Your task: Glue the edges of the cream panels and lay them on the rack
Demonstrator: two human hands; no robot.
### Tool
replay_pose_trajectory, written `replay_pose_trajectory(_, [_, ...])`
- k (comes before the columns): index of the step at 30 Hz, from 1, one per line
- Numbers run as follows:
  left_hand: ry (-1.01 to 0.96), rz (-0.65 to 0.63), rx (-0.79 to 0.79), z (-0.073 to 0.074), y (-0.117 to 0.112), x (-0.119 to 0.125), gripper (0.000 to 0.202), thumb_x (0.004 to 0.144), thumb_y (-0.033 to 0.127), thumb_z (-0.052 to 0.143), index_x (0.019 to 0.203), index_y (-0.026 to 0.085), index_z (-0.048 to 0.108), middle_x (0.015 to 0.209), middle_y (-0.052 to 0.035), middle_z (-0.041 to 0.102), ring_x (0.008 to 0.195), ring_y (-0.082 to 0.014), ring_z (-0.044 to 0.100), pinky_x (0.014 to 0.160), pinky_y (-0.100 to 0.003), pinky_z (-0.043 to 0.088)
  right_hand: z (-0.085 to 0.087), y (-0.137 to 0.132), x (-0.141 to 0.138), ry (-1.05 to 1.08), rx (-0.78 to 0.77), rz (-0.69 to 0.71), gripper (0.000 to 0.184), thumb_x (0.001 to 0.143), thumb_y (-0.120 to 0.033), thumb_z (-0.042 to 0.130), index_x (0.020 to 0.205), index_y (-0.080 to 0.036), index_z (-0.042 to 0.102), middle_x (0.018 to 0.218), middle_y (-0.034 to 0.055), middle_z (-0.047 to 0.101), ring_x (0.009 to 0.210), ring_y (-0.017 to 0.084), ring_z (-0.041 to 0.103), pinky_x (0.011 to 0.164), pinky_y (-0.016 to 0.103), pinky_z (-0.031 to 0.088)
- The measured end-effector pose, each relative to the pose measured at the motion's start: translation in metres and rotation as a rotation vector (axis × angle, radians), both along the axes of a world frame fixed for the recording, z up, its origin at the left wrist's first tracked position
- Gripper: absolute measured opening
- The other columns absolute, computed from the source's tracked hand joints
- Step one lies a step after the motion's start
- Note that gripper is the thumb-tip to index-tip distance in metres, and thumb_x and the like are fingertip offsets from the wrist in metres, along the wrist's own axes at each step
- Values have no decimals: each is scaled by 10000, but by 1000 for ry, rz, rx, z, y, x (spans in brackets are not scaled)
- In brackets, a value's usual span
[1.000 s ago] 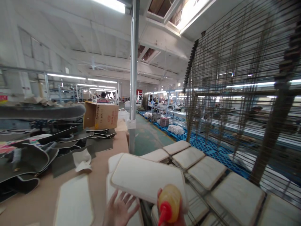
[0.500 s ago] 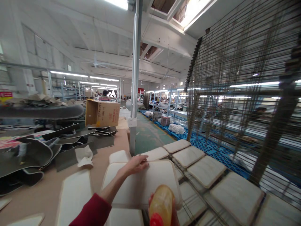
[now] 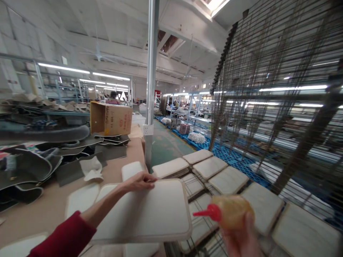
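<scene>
My left hand (image 3: 142, 181), in a dark red sleeve, pinches the far edge of a white rounded-corner panel (image 3: 155, 210) with a pale tan border. The panel lies over other white panels at the table's edge. To the right, my right hand (image 3: 242, 237) grips a squeeze bottle (image 3: 235, 210) of yellowish liquid. Its red nozzle points left, toward the panel, without touching it. The bottle and right hand are somewhat blurred.
Rows of white panels (image 3: 232, 180) lie on a wire rack, with a wire-mesh rack (image 3: 241, 82) tilted up behind. At left, dark grey cut pieces (image 3: 66, 164) and a cardboard box (image 3: 118, 119) rest on the brown tabletop (image 3: 112, 171). A post (image 3: 151, 78) rises at the table's edge.
The bottle has moved right and turned from pointing at me to pointing left. My left fingers have closed on the panel's edge, and hand and panel now appear farther left.
</scene>
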State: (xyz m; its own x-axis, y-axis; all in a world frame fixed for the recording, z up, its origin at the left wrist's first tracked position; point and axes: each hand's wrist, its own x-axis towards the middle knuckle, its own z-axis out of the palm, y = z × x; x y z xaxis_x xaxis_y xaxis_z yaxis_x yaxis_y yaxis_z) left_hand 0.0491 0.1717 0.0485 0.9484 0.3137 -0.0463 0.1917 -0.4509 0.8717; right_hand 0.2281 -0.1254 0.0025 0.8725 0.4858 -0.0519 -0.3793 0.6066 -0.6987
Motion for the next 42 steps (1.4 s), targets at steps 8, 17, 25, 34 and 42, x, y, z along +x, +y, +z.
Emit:
replay_pose_trajectory(8, [29,-160,-148,31,-14,-21,378,698,482,705,871,151,763,663,5,618,607,-131,470,542,-205,332,36,10,12,-105,-45,-116,741,476,-525,860,1123,-247,632,1118,76,670,954,295,636,1084,566,284])
replay_pose_trajectory(17, [110,-228,-183,33,-6,-29,482,707,514,712,1033,159,739,788,8,690,693,-119,538,614,-170,388,22,4,14,-222,-35,-48,517,694,-438,756,1156,-252,616,1098,51,682,998,202,633,1069,356,346])
replay_pose_trajectory(25, [120,-221,-218,39,-8,-27,447,650,510,761,945,175,764,809,-4,707,721,-150,578,675,-203,430,25,-3,6,-208,-42,16,654,632,-519,766,1216,-293,578,1231,51,621,1067,276,602,1130,482,225])
replay_pose_trajectory(34, [155,-180,-149,40,-11,-24,423,661,518,735,898,169,766,774,-9,696,724,-169,572,665,-214,424,31,-12,0,-178,-118,49,891,516,-610,795,1290,-275,509,1351,91,522,1227,356,472,1122,520,224])
replay_pose_trajectory(42, [161,-243,-278,37,-8,-25,425,703,502,719,989,190,750,877,-6,730,784,-162,615,757,-213,439,37,-19,-9,-245,-210,60,907,517,-706,749,1288,-301,497,1375,94,495,1231,390,460,1072,568,324])
